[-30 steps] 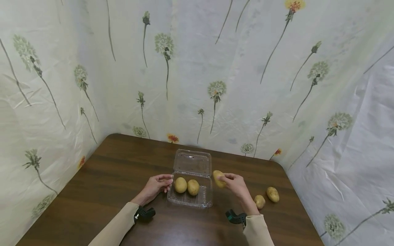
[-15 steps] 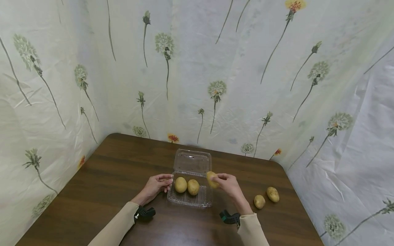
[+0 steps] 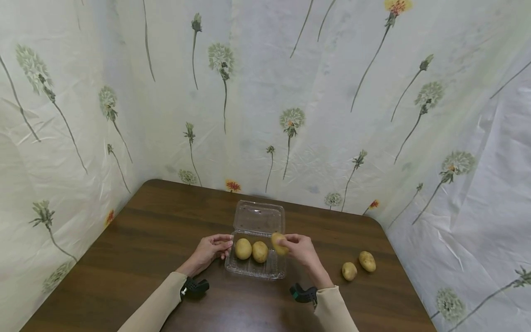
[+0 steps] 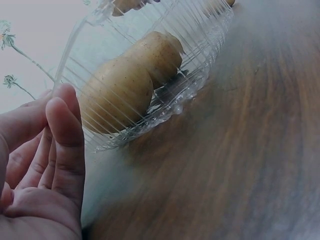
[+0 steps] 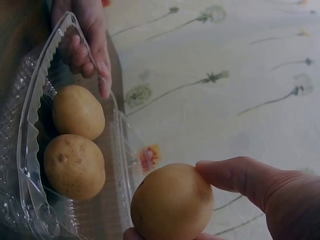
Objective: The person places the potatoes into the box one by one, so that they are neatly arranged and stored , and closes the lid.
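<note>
A clear plastic clamshell box lies on the table, its lid folded back toward the wall. Inside, two potatoes sit side by side: a left potato and a right potato. At the box's left rim, my left hand pinches the edge between thumb and fingers, seen close in the left wrist view. My right hand holds a third potato between thumb and fingers, over the right side of the box. The undersides of its fingers are mostly hidden by that potato.
Two loose potatoes, a smaller one and a longer one, lie on the brown wooden table right of my right hand. A flower-patterned curtain hangs behind the table and along both sides.
My right hand has moved left with its potato, from beside the box's right edge to over its right side. My left hand stays at the rim.
</note>
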A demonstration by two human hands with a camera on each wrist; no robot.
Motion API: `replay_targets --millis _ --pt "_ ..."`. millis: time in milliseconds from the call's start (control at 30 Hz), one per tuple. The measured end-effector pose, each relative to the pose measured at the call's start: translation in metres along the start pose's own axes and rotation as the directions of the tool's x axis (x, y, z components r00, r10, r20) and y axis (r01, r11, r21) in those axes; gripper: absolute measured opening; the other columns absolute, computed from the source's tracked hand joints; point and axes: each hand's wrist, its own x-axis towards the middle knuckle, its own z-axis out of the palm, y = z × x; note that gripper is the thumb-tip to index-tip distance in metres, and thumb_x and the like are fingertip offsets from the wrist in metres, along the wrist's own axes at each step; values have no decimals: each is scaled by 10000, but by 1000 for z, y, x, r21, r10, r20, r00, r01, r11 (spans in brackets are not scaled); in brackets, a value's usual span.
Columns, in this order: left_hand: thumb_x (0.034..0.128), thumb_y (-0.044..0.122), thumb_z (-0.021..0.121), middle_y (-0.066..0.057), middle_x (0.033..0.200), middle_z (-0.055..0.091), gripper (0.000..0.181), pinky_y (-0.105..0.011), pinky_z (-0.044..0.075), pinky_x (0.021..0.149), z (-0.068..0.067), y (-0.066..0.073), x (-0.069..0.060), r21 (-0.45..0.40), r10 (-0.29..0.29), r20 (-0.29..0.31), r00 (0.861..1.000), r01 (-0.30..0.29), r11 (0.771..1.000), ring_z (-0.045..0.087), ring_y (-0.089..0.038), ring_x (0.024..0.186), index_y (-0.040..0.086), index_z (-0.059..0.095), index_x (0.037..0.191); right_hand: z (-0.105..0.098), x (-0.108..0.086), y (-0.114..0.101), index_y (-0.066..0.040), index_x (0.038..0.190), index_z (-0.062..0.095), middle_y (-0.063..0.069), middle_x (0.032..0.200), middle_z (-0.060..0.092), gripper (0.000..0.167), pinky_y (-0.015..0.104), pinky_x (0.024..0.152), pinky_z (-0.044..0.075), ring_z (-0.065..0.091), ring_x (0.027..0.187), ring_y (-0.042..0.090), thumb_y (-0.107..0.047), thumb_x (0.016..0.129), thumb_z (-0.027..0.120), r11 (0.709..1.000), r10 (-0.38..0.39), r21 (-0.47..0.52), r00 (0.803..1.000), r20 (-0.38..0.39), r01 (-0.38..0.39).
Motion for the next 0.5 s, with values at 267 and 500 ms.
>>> replay_targets --millis 267,500 --pt "925 169 661 4 826 671 479 -207 496 577 0 0 0 -4 1 3 1000 -1 1000 617 -88 666 -90 519 1301 8 0 -2 40 1119 674 162 1068 694 395 429 820 563 664 844 164 -259 866 724 1000 -6 -24 1000 8 6" --pt "927 171 657 0 831 671 467 -210 498 580 0 0 -1 3 -2 0 1000 2 1000 620 -88 668 -79 528 1300 12 1 -1 57 1127 662 170 1075 687 396 421 806 570 666 838 166 -241 873 717 1000 -8 -25 1000 18 8"
